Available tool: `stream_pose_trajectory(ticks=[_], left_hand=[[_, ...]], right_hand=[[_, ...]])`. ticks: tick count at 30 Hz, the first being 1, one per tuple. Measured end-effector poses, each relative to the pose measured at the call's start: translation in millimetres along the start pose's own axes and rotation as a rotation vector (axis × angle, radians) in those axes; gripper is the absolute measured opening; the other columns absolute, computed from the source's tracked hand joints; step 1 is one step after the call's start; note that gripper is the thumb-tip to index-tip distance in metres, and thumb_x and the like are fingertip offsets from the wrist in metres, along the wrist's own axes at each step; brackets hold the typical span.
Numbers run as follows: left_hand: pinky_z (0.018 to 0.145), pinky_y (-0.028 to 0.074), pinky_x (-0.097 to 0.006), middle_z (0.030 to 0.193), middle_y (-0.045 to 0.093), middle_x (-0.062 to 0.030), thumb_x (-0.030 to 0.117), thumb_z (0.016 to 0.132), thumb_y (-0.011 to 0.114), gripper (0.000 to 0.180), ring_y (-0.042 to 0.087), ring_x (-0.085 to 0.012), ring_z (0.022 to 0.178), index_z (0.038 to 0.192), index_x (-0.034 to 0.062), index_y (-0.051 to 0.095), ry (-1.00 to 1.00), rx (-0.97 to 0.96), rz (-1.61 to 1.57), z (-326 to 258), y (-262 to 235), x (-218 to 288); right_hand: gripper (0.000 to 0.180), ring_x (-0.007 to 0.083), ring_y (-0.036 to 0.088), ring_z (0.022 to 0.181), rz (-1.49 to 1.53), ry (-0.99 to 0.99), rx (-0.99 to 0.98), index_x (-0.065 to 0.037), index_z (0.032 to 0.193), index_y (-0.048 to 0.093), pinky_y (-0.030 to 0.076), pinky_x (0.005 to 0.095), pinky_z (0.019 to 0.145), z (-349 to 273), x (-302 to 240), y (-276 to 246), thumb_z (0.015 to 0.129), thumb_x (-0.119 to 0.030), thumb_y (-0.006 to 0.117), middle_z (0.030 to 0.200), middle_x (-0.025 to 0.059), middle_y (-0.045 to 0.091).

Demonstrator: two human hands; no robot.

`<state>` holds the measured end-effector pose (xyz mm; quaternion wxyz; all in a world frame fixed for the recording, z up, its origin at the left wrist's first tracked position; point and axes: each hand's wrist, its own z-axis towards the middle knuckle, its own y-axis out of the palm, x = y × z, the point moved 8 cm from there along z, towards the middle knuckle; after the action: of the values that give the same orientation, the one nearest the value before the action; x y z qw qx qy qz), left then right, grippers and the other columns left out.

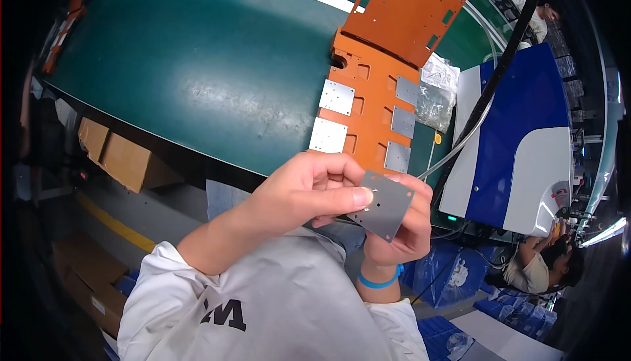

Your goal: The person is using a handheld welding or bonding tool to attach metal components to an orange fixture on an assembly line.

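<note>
A thin grey square metal plate with small holes is held tilted in front of me, between both hands. My left hand pinches its left edge, thumb on the face near the middle holes. Behind the plate, my right hand supports it with curled fingers, partly hidden by it. Just beyond lies an orange fixture with its perforated orange lid raised. Similar plates sit on the fixture: two bright ones, a far plate and a nearer plate, on the left, and three greyer ones, including a plate, on the right.
The green workbench stretches left. At right stand a blue and white machine, a hose and a clear plastic bag. Cardboard boxes are below the bench at left. Two other people are at far right, including a person.
</note>
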<state>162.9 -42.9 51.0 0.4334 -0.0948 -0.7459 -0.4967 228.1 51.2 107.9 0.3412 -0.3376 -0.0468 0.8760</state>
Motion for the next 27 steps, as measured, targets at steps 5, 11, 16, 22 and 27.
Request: stream_pose_trajectory(ticks=[5,11,16,22,27], left_hand=[[0.044,0.029,-0.018,0.071,0.052,0.0010,0.017,0.087,0.061,0.020,0.039,-0.0014,0.052,0.092,-0.0015,0.056,-0.048,-0.004,-0.142,4,-9,-4],[0.043,0.032,-0.017,0.070,0.053,0.0015,0.016,0.087,0.060,0.018,0.041,-0.0006,0.053,0.092,-0.0010,0.055,0.037,0.129,-0.106,7,-28,8],[0.046,0.035,-0.018,0.067,0.051,0.0031,0.012,0.085,0.063,0.017,0.041,0.0001,0.055,0.089,-0.0013,0.055,0.286,0.383,0.167,11,-46,12],[0.052,0.035,-0.015,0.065,0.046,0.0059,0.006,0.082,0.065,0.015,0.040,0.0007,0.060,0.088,-0.0013,0.052,0.434,0.492,0.473,7,-42,17],[0.052,0.036,-0.017,0.062,0.044,0.0061,0.006,0.082,0.065,0.015,0.039,-0.0005,0.060,0.086,-0.0016,0.053,0.435,0.573,0.563,9,-47,20]], right_hand=[[0.028,0.0275,0.058,0.088,-0.018,-0.031,-0.092,0.001,0.095,0.056,0.047,0.0348,0.077,8,4,8,0.071,0.001,0.070,0.095,0.0142,0.062],[0.018,0.0227,0.055,0.085,0.106,0.207,0.002,0.005,0.095,0.056,0.047,0.0316,0.075,13,27,-7,0.078,0.000,0.062,0.093,0.0146,0.055],[0.019,0.0215,0.053,0.076,-0.287,-0.001,-0.191,0.003,0.085,0.059,0.045,0.0301,0.068,26,-14,12,0.069,0.008,0.066,0.080,0.0106,0.056],[0.019,0.0250,0.053,0.072,-0.449,0.008,-0.213,0.000,0.083,0.062,0.044,0.0321,0.064,26,-1,35,0.067,0.007,0.069,0.078,0.0089,0.057],[0.018,0.0254,0.053,0.071,-0.537,-0.030,-0.265,0.000,0.083,0.060,0.044,0.0324,0.061,27,1,44,0.068,0.006,0.069,0.078,0.0100,0.057]])
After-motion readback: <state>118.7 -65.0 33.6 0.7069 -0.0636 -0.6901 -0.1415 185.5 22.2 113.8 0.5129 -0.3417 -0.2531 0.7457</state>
